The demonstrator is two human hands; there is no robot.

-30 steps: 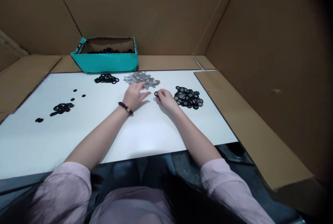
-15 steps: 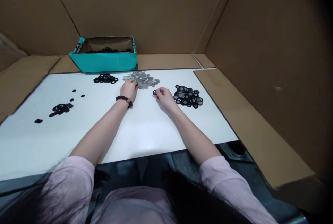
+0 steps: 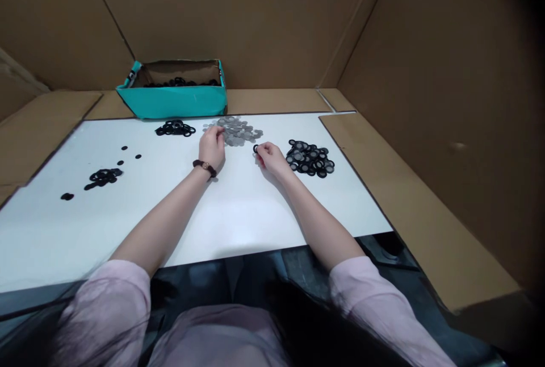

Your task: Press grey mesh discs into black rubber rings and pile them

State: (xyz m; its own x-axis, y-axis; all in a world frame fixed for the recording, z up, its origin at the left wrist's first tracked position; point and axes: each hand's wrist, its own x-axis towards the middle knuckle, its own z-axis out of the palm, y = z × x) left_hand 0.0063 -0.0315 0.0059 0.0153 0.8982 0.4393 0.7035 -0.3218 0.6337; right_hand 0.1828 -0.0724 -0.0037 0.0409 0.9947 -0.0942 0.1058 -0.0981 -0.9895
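Note:
My right hand (image 3: 271, 158) pinches a black ring (image 3: 255, 149) at its fingertips, above the white table. Left of it, my left hand (image 3: 212, 146) reaches to the near-left edge of a pile of thin grey discs (image 3: 238, 131). Its fingers are drawn together over the discs, and what they hold, if anything, is too small to make out. Just right of my right hand lies a heap of black rings with grey centres (image 3: 310, 158). A small pile of plain black rings (image 3: 175, 128) sits beyond my left hand, to its left.
A teal box (image 3: 172, 101) with black rings inside stands at the back. On the left of the white table (image 3: 170, 162) lie another black pile (image 3: 103, 176) and several small dark discs (image 3: 67, 196). Cardboard walls (image 3: 272, 26) enclose the back and sides.
My left hand has shifted slightly, its fingertips now lying farther over the grey discs. My right hand keeps the black ring in nearly the same spot. The whole view has moved a little.

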